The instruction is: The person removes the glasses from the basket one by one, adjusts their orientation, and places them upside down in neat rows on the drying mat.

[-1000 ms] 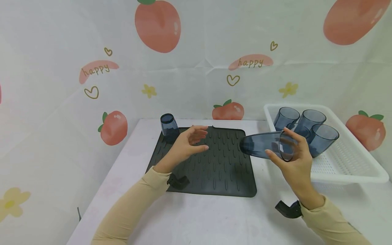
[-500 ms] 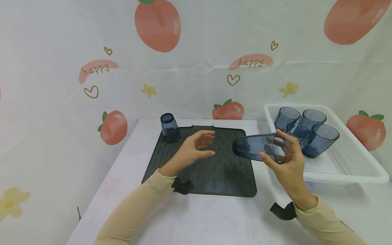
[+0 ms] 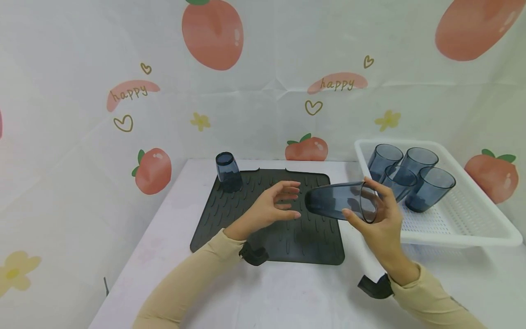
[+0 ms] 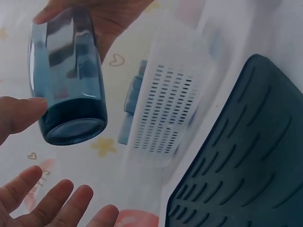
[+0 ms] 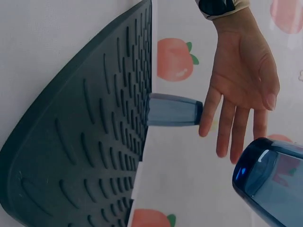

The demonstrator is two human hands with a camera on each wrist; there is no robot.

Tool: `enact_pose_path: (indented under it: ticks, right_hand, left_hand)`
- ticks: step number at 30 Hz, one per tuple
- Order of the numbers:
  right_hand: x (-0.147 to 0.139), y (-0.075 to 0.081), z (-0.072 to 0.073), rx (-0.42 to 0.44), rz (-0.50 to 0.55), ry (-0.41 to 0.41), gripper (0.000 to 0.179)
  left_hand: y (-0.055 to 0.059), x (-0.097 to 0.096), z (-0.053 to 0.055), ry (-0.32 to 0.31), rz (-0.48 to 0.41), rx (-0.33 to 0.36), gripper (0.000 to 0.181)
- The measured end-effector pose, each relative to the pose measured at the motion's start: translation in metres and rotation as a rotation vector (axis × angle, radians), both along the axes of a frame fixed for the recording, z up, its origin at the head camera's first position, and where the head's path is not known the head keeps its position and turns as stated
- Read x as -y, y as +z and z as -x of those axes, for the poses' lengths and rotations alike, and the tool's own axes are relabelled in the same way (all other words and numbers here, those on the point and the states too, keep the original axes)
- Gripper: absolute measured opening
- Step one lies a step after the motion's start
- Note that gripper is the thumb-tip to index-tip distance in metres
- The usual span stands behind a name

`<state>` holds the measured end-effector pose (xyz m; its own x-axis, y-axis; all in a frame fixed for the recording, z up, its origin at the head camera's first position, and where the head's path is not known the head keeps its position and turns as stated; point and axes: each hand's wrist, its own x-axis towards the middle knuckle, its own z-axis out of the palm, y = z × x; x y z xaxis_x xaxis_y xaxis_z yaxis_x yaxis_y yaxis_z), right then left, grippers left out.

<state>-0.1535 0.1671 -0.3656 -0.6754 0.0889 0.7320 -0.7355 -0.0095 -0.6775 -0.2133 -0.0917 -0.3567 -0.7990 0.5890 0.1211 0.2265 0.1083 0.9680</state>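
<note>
From where I sit, the printed backdrop (image 3: pixel 255 45) fills the upper part of the head view, and the white table (image 3: pixel 263 297) runs in front of it to the bottom of the frame. The white perforated basket (image 3: pixel 468 240) takes up the right side; four blue glasses (image 3: pixel 431 189) sit bunched in its left part, rims up, just behind my right hand (image 3: pixel 384 233). The dark ribbed mat (image 3: pixel 304 242) lies at the centre, with an inverted glass (image 3: pixel 228 172) at its upper left corner. My left hand (image 3: pixel 267 209) and its sleeve cross over the mat and hide part of it.

For room, I see a narrow strip of table between the mat's right edge and the basket, and a broader stretch along the lower frame. The mat's rounded lower right corner shows fully.

The held glass (image 3: pixel 341 201) is above the mat's right edge, right of centre: clear blue, nearly horizontal, thick darker base towards the left, mouth towards the right. My right hand grips it at the rim end between thumb and fingers. My left hand holds nothing; its fingers are extended and slightly bent, thumb apart, just short of the base in the head view.
</note>
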Motion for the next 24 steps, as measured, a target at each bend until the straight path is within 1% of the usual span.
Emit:
enact_pose_path:
  ticks: [5, 12, 16, 24]
  right_hand:
    - [0.003, 0.000, -0.001, -0.008, 0.003, 0.024, 0.077]
    - [0.006, 0.000, -0.004, 0.032, -0.013, 0.020, 0.078]
    - [0.009, 0.000, -0.006, 0.041, -0.021, 0.033, 0.078]
    - [0.013, 0.001, -0.010, 0.071, -0.036, 0.008, 0.081]
  left_hand:
    - [-0.001, -0.004, -0.002, -0.015, 0.007, 0.008, 0.070]
    - [-0.003, -0.009, -0.003, -0.013, 0.011, 0.023, 0.071]
    - [-0.005, -0.011, -0.002, -0.018, 0.003, 0.028, 0.071]
    - [-0.006, -0.014, -0.003, -0.053, -0.019, 0.038, 0.073]
